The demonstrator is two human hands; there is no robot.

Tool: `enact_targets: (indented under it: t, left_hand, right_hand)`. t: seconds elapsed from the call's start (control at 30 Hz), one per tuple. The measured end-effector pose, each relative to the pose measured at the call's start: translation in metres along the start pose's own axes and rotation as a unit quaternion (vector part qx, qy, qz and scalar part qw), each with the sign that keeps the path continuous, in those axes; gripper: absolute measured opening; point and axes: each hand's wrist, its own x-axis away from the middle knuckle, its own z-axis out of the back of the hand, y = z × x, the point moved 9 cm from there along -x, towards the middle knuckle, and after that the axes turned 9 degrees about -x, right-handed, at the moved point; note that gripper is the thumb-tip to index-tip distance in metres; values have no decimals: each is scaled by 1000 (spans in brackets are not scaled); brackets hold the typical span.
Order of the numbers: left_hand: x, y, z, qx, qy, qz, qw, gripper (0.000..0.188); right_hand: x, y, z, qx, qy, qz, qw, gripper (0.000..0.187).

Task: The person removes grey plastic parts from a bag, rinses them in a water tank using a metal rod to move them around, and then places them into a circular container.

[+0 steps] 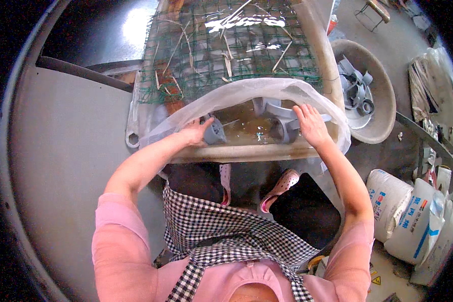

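At the near end of a water-filled tank (pixel 246 153), my left hand (pixel 194 132) grips a grey plastic pipe fitting (pixel 216 132) by its left side. My right hand (pixel 312 125) is closed on the right side of a larger grey branched pipe fitting (pixel 285 127), which sits partly in the brownish water. Another grey piece (pixel 260 104) lies just behind it, partly hidden by the sheeting. Pale translucent sheeting (pixel 292 86) arches around both hands and hangs over the tank's edge.
Green netting (pixel 201 60) with pale strips covers the water farther back. To the right, a round basin (pixel 385 118) holds several grey fittings (pixel 355 90). White sacks (pixel 412 221) stand at the lower right. A grey panel (pixel 70 166) lies to the left.
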Motion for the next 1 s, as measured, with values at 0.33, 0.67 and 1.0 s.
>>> enact_targets:
  t: [0.33,0.67,1.0]
  left_hand:
    - [-49,-12,-24,190,47,147,970,80]
    - [-80,-29,-61,62,13,143,988,51]
    - [-90,-37,-88,96,-14,125,987,64]
  right_hand:
    - [40,22,51,-39,130,-50,989,46]
    - [96,143,44,-396,393,-366,745,29]
    - [67,202,111,-144,360,-318,865,26]
